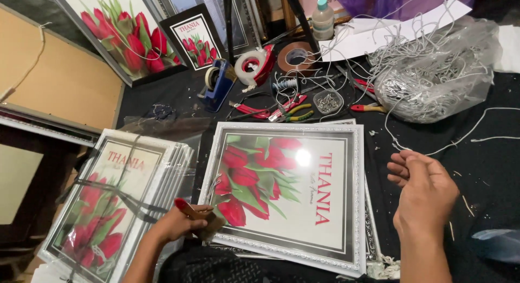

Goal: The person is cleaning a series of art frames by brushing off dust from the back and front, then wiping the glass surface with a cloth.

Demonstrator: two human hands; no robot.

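A white-framed picture of red tulips (287, 193) lies flat on the dark table in front of me. My left hand (181, 220) rests at the frame's lower left corner, shut on a small red-handled tool (187, 208) whose tip touches the frame's edge. My right hand (425, 193) hovers to the right of the frame, fingers loosely curled, pinching a thin white string (460, 142) that runs off to the right.
A strapped stack of the same framed pictures (114, 201) sits at left. Behind the frame lie tape dispensers (219, 82), pliers (295, 114), a small dish of metal bits (327, 101), a brown tape roll (297, 56), a bottle (323, 17) and a plastic bag of string (433, 77).
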